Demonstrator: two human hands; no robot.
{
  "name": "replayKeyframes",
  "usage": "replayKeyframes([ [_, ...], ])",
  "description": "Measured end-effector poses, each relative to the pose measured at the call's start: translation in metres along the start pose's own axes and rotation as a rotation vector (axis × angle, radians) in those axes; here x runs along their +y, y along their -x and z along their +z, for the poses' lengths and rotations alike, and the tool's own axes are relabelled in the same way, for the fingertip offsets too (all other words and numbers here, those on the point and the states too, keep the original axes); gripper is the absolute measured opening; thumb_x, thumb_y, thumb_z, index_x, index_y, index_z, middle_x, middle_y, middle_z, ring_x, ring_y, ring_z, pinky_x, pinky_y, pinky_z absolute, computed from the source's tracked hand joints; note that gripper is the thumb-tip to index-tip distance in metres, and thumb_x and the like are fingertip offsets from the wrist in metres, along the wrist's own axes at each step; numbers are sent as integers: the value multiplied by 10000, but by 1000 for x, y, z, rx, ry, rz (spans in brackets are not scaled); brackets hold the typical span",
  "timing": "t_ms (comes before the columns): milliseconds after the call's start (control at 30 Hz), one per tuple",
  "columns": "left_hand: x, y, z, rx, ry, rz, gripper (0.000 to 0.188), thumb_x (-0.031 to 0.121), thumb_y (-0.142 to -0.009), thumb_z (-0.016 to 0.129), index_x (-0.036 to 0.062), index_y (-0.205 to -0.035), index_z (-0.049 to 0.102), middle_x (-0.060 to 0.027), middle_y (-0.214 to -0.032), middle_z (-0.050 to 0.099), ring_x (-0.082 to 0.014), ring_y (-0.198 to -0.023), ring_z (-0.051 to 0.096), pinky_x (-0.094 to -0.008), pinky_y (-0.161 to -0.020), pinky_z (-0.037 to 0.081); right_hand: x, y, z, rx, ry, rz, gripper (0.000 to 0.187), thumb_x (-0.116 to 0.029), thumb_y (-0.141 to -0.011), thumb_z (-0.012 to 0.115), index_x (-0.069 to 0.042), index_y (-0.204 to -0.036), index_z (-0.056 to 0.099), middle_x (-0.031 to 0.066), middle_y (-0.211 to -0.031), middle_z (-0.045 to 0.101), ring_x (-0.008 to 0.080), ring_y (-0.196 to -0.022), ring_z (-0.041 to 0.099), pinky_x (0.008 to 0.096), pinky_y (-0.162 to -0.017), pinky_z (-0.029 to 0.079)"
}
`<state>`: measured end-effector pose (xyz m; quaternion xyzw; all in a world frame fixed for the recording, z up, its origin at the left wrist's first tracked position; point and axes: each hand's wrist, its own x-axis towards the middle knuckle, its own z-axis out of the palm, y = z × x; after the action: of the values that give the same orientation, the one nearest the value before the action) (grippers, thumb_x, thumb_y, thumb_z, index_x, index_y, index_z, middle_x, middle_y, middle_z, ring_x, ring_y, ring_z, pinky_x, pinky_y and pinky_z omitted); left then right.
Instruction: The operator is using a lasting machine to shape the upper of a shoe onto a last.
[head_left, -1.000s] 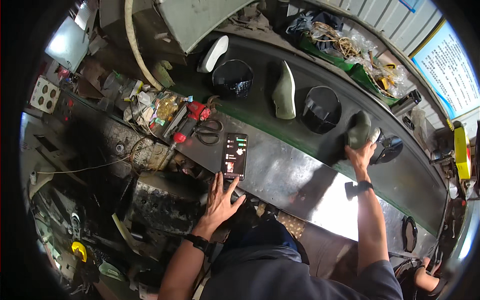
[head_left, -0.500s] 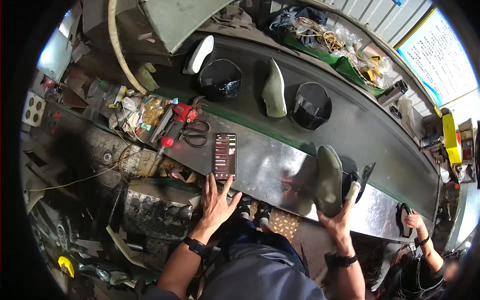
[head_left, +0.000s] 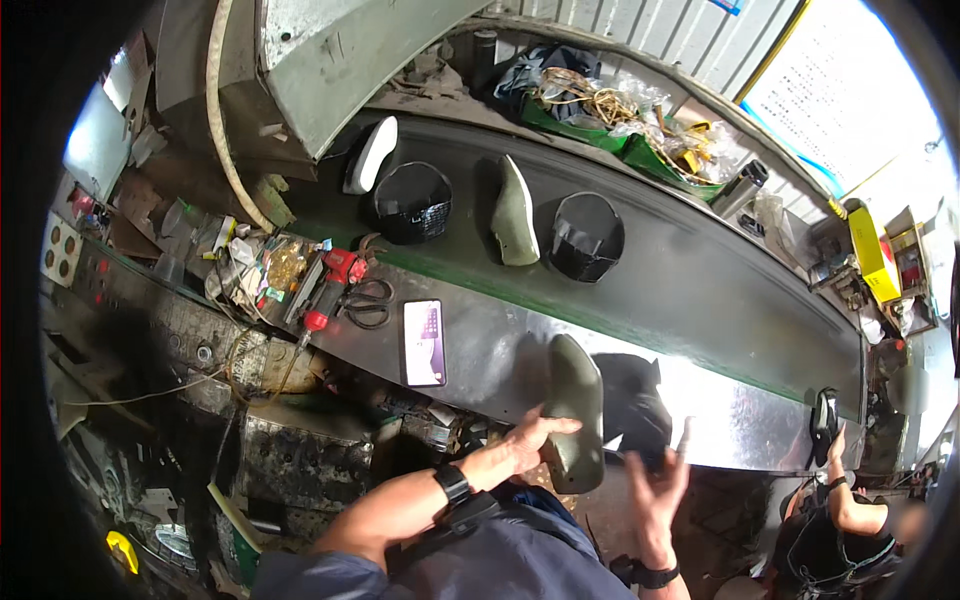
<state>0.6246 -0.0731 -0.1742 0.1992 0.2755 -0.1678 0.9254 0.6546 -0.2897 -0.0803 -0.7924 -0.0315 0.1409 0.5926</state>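
Note:
My left hand (head_left: 528,442) grips a grey-green shoe last (head_left: 575,412) by its lower side and holds it upright over the near edge of the shiny metal ledge (head_left: 500,350). My right hand (head_left: 660,485) hovers just right of the last, fingers spread, blurred, holding nothing. A black shape (head_left: 635,400) sits right behind the last on the ledge; I cannot tell whether it is a shoe upper or a shadow.
The dark conveyor belt (head_left: 700,280) carries a white last (head_left: 370,155), a black upper (head_left: 412,203), a grey-green last (head_left: 517,215) and another black upper (head_left: 587,235). A phone (head_left: 423,342), scissors (head_left: 368,303) and a red tool (head_left: 335,280) lie on the ledge. A co-worker's hand (head_left: 835,450) is at the right.
The grey-green last has passed from my right hand to my left. My left hand left the ledge below the phone. My right hand let go and opened.

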Motion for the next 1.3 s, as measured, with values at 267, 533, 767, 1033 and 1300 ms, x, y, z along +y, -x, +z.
replayKeyframes([
  [267, -5, -50, 8, 645, -268, 196, 653, -41, -658, 757, -26, -1223, 430, -181, -1091, 591, -306, -935, 658, -488, -740, 578, 109, -20, -101, 137, -979, 523, 329, -141, -936, 695, -214, -1186, 494, -24, -1139, 588, 219, -1104, 603, 647, -1037, 428],
  [533, -9, -68, -14, 672, -709, 764, 722, 95, -775, 754, -6, -1391, 391, -175, -1248, 571, -279, -1122, 590, -364, -982, 476, 51, -8, -89, 65, -971, 499, 535, -226, -999, 598, -206, -1480, 366, 75, -1414, 482, 314, -1299, 504, 598, -1006, 474],
  [767, 71, -26, 28, 6, -30, -113, 535, 418, -986, 573, -59, -1226, 602, -185, -1194, 670, -309, -1128, 636, -454, -1033, 482, 32, 28, -35, -438, 684, -605, 369, -166, -921, 646, -158, -1289, 632, 73, -907, 621, 220, -918, 601, 574, -1080, 401],
  [1033, 94, -59, -26, 623, -921, 481, 317, 309, -913, 725, 3, -985, 690, -44, -869, 690, -136, -772, 622, -313, -722, 501, 113, 2, 15, -556, 876, -890, 346, -163, -770, 679, -91, -1109, 693, 99, -966, 609, 302, -958, 586, 639, -1152, 297],
  [1300, 81, -99, -50, 979, -1131, 867, 290, 255, -911, 695, -25, -984, 695, -173, -933, 719, -279, -847, 662, -383, -792, 499, 103, -21, 43, -264, 250, -412, 1022, -163, -740, 857, 25, -1526, 231, 276, -1542, 277, 464, -1428, 286, 470, -1181, 276],
])
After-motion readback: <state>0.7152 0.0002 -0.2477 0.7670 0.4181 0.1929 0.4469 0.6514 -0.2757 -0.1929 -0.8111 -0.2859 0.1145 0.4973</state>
